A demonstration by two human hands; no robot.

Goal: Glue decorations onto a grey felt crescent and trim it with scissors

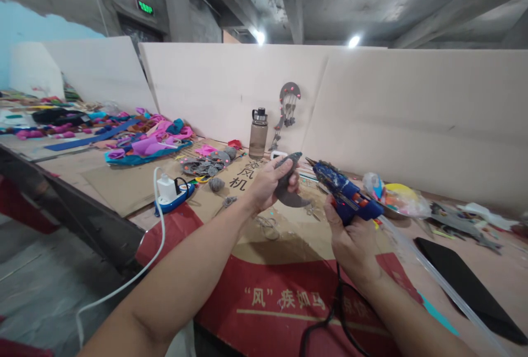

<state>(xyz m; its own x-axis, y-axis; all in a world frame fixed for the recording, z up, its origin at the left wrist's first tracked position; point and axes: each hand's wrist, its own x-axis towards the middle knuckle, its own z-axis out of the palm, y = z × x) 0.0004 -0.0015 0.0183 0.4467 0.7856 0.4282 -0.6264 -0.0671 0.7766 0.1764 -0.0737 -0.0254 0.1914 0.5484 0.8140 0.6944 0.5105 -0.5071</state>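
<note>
Between the thumb and fingers of my left hand [270, 185] is a curved grey felt piece [293, 198], its pointed end hanging to the right. My right hand [352, 241] is wrapped round a blue glue gun [340, 186], whose nozzle points up and left toward the felt, with a small gap between them. A black cord runs down from the gun. Below the hands lies a flattened cardboard box [284, 269] with red and brown print, and some loose grey string [268, 228] rests on it.
A water bottle [258, 137] stands at the back, beside a grey crescent hanging ornament [289, 104] on the white board. Grey felt pieces [206, 163], a yarn ball [216, 184] and a power strip [173, 197] are left. A black phone [470, 288] lies right.
</note>
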